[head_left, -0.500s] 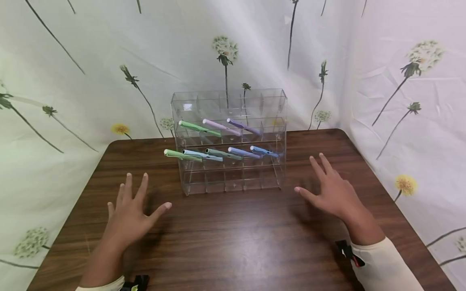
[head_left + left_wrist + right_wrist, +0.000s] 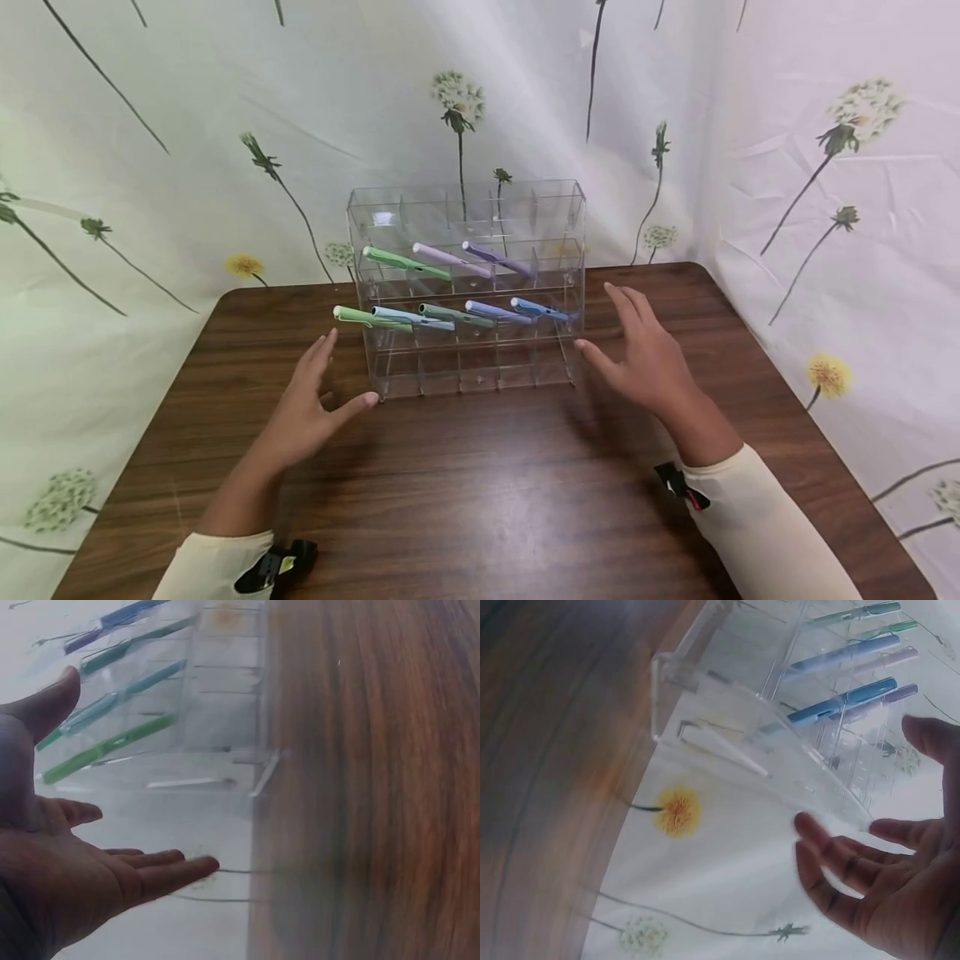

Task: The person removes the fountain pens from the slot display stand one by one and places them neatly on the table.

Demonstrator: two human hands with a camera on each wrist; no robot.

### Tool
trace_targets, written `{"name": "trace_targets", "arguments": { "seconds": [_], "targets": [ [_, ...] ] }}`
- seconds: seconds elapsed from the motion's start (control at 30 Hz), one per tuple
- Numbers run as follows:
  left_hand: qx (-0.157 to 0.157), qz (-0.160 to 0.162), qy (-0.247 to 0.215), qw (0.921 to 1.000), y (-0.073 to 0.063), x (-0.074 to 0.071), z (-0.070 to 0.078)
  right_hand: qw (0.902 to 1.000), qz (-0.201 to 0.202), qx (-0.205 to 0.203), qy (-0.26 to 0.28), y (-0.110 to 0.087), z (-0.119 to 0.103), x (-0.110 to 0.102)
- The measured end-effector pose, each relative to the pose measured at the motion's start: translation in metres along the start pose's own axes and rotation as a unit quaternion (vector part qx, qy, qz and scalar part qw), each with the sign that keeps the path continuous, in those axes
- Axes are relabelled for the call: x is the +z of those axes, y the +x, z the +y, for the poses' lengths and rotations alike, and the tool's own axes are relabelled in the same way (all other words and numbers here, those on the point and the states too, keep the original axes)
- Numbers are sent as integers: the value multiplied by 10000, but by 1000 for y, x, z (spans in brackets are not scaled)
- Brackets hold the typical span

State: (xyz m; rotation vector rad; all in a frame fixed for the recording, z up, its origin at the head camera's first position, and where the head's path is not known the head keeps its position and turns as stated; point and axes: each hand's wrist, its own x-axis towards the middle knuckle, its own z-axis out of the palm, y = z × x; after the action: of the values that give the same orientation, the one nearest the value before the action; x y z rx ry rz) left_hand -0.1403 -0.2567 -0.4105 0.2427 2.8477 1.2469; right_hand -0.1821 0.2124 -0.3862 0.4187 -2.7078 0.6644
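Note:
A clear acrylic pen rack [image 2: 480,382] with tiered compartments stands toward the back of the table. Its upper occupied tier carries a green pen [image 2: 405,263], a pink pen [image 2: 452,260] and a purple pen [image 2: 498,260]. Several more pens lie tilted on the tier below, among them a light green pen [image 2: 109,748] at the left end and a blue pen [image 2: 840,703] at the right. My left hand [image 2: 307,417], fingers extended and thumb spread, is beside the rack's left side. At the right side, my right hand [image 2: 648,362] is similarly spread. Both hands hold nothing.
The rack rests on a dark wood-grain table [image 2: 465,492] with rounded back corners. Behind it and along the sides hangs a white cloth [image 2: 360,83] printed with dandelions. Black straps with small devices circle both cream sleeves [image 2: 757,508].
Both hands have moved inward and forward, closer to the rack's two sides. The left hand has turned more sideways. The pens keep their places in the rack.

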Motion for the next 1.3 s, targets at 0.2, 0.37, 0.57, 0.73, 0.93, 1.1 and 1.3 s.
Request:
{"name": "trace_targets", "arguments": {
  "seconds": [0.2, 0.37, 0.57, 0.73, 0.93, 1.1, 1.3],
  "targets": [
    [-50, -10, -924, 9957, 18, 15, -8, 9944, 629, -526, 669, 15, -6, 14],
    [-157, 2, -1361, 9906, 30, 23, -13, 9803, 944, -1258, 1193, 22, -9, 27],
    [-414, -77, -1638, 9856, 43, 29, -13, 9801, 794, -1337, 1231, 33, -15, 37],
    [-310, -208, -1926, 9806, 53, 39, -19, 9884, 389, -976, 1101, 38, -16, 42],
    [-79, -229, -2087, 9777, 56, 45, -27, 9895, 281, -861, 1123, 42, -17, 48],
    [-37, -131, -2173, 9760, 53, 47, -28, 9887, 291, -796, 1239, 44, -19, 51],
    [-18, 8, -2160, 9764, 53, 47, -29, 9881, 384, -714, 1311, 45, -18, 53]
  ]
}}
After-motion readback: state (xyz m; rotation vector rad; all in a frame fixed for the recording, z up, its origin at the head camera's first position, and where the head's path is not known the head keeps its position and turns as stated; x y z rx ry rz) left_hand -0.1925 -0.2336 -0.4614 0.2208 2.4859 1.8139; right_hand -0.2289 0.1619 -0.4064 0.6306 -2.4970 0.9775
